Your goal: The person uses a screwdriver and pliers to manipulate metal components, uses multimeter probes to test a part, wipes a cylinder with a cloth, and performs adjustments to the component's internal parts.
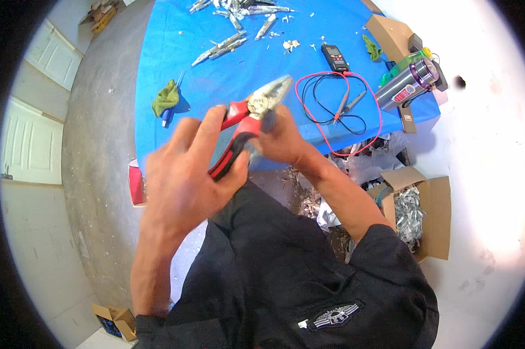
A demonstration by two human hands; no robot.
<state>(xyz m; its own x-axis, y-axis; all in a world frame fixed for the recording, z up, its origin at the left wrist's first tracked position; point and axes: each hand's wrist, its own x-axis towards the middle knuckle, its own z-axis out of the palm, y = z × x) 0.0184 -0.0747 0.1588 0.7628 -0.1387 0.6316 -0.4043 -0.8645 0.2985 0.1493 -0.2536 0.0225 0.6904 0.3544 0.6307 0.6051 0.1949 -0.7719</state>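
So the left hand [184,168], center-left, is wrapped round the red-and-black pliers [250,127]; their long axis slants toward upper right, head just by the right hand [281,138], can't tell if that's gripping anything. Beyond, silvery pieces [220,48] litter the blue desk [216,87], top center.

The pliers [253,110] pair bright, mottled metal with red-and-black, plastic-looking handles [234,146]. The table [178,52] shows a smooth blue surface. By its left edge lies a matt green cloth [166,100]; near its right edge, a glossy metal flask [406,82]; below its near right corner, a matt cardboard box [438,215].
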